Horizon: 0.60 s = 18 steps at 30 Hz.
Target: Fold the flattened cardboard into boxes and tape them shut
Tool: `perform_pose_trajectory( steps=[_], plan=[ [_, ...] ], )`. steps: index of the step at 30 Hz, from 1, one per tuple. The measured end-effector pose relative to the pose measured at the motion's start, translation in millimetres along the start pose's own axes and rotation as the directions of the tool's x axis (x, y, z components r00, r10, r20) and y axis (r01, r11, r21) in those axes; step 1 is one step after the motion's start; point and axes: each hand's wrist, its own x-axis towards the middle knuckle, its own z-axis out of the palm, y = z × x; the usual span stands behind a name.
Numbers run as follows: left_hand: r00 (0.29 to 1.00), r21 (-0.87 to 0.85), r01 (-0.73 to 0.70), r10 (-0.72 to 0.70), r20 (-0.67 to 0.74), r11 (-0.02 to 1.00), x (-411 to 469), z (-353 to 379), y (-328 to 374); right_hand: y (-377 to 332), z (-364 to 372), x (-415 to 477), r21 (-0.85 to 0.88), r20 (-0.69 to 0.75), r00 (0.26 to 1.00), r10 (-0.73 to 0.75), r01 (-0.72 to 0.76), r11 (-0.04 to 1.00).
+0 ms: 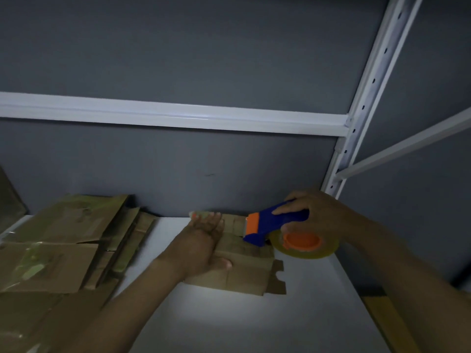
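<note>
Taping seems the step in hand, though the cardboard piece [244, 273] lies flat on the white shelf [229, 322], not yet a box. The left hand [206, 240] rests on it, fingers straight, pinning it. The right hand [316, 212] grips a blue-and-orange tape dispenser [275, 222], fingers curled over its handle, cutter end above the piece's far right part. Next, I judge, the tape must meet a seam while the left hand steadies the piece.
</note>
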Motion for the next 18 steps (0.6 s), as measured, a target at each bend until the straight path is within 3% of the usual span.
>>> perform_pose_trajectory(
  steps=[4, 9, 13, 18],
  plan=[
    [0.993, -0.007, -0.053, 0.052, -0.107, 0.999, 6, 11, 17, 1, 2, 0, 0.041, -0.028, 0.999, 0.019, -0.018, 0.999],
    [0.996, -0.046, -0.081, 0.079, -0.043, 0.996, 4, 5, -9, -17, 5, 12, 0.02, -0.034, 0.999, 0.021, -0.02, 1.0],
    [0.996, -0.041, -0.074, 0.075, 0.037, 0.996, -1, 11, -33, -30, 5, 14, 0.116, -0.058, 0.998, 0.033, -0.026, 0.993],
    [0.994, -0.06, -0.107, 0.105, -0.027, 0.992, -4, 8, -49, -19, 16, -12, 0.237, -0.096, 0.992, 0.08, -0.056, 0.97]
  ],
)
